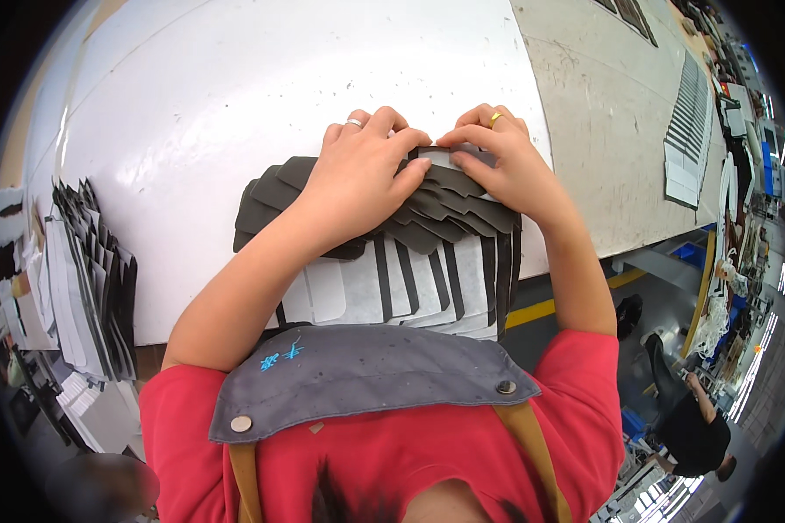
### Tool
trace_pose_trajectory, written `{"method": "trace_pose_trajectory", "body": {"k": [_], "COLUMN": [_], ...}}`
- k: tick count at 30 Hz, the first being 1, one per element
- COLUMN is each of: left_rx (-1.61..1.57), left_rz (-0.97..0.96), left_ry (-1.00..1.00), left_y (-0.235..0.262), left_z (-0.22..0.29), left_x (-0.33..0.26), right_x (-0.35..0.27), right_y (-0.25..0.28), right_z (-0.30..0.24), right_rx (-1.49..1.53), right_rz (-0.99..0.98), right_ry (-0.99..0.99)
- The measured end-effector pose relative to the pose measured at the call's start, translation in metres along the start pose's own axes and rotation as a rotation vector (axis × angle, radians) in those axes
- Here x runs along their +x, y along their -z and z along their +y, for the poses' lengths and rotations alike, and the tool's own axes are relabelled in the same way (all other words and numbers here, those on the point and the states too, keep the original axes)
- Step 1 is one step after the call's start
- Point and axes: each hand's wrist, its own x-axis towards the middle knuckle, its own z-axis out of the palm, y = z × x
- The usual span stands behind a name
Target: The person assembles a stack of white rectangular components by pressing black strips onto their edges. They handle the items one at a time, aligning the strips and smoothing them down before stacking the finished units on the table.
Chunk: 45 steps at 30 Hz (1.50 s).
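Note:
A fanned stack of dark grey shaped pieces with white strips [445,261] lies on the white table [235,105] right in front of me. My left hand [358,179] rests on top of the fan, fingers bent, with a ring on one finger. My right hand [497,157], also ringed, presses on the fan's far right end. Both thumbs and forefingers meet at a small white-grey piece [436,158] at the top of the stack and pinch it.
Another pile of dark and white pieces [87,279] stands at the table's left edge. A further fanned row [689,122] lies on the beige bench at the right. Below right, a person in black [693,427] stands on the floor near a yellow line [541,309].

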Motion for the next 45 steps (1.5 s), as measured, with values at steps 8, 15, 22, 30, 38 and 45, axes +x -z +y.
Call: {"method": "trace_pose_trajectory", "body": {"k": [8,15,22,30,38,45], "left_rx": [0.226,0.181,0.099,0.225,0.217,0.248], "left_rz": [0.055,0.084,0.176,0.184,0.243,0.21], "left_ry": [-0.082,-0.054,-0.066,-0.085,-0.178,-0.189], "left_y": [-0.003,-0.004,-0.007,-0.008,-0.008,-0.001], "left_z": [0.002,0.0,-0.002,0.0,-0.007,-0.006], "left_x": [-0.006,-0.006,-0.012,-0.017,-0.016,-0.011], "right_x": [-0.013,-0.014,-0.013,-0.015,-0.013,-0.007], "right_y": [0.001,0.0,-0.003,-0.005,-0.003,0.0], "right_z": [-0.011,-0.011,-0.015,-0.019,-0.019,-0.019], "right_rx": [-0.237,-0.145,-0.318,-0.373,-0.372,-0.35], "right_rz": [0.011,0.051,-0.049,-0.057,-0.062,-0.098], "right_ry": [0.182,0.142,0.146,0.124,0.128,0.119]}}
